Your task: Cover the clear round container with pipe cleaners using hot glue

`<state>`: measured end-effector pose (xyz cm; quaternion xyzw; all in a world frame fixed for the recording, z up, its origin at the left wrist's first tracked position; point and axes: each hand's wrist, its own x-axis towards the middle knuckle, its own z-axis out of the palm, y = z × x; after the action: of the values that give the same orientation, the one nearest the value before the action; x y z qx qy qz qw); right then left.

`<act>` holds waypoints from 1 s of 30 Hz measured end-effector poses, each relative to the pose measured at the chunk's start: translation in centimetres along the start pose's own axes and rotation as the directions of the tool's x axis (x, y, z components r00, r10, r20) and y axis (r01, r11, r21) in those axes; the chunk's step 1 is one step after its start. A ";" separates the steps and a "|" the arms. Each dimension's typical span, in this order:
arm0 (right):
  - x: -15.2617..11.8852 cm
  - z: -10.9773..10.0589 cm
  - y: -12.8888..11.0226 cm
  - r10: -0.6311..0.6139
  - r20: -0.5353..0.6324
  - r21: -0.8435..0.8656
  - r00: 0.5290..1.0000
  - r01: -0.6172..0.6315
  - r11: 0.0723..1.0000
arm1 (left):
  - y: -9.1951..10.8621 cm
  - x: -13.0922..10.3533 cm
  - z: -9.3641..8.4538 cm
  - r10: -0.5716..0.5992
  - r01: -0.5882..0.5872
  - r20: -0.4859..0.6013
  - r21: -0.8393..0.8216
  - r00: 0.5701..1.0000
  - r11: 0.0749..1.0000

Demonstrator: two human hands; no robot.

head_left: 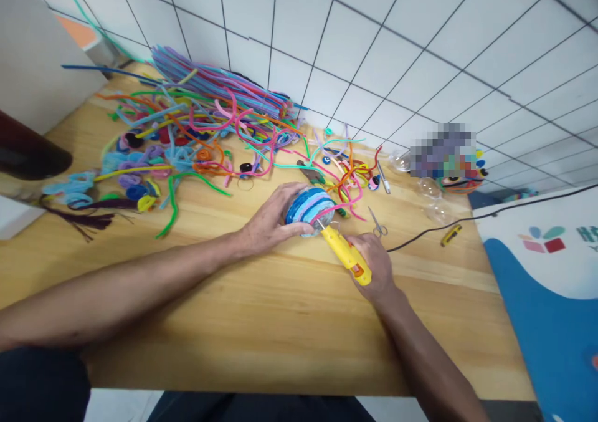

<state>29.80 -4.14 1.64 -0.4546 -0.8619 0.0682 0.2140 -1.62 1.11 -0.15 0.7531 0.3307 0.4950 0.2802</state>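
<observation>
My left hand (275, 222) is closed around a ball (308, 205) wrapped in bands of dark and light blue pipe cleaner, with a greyish patch bare at its lower right. A pink pipe cleaner (343, 204) runs from that patch toward the right. My right hand (375, 260) grips a yellow hot glue gun (346, 252), its metal nozzle touching or just short of the ball's lower right side. From behind my right hand a black cord (434, 227) stretches away to the right.
Loose pipe cleaners (177, 123) and a thick bundle (219, 85) of them cover the table's back left. Scissors (378, 225), a yellow utility knife (451, 235) and clear plastic balls (430, 188) lie right. A dark cylinder (32, 148) stands far left; a tiled wall (364, 42) rises behind.
</observation>
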 end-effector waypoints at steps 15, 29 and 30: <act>0.7 -0.3 0.0 -0.055 -0.127 -0.052 0.990 0.048 0.997 | -0.2 0.1 -0.1 -0.043 0.043 -0.003 -0.014 0.999 0.999; 1.0 -1.1 -1.0 -0.033 -0.223 -0.011 0.974 0.031 0.999 | 0.0 0.2 0.2 -0.077 0.076 -0.015 -0.042 0.997 0.996; 1.0 -1.1 -0.9 -0.039 -0.224 -0.018 0.974 0.035 0.999 | 0.0 0.2 0.2 -0.072 0.071 -0.012 -0.041 0.997 0.997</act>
<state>29.06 -3.94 3.25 -0.4447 -0.8410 0.0064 0.3081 -1.43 1.29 -0.12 0.7315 0.3490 0.4964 0.3108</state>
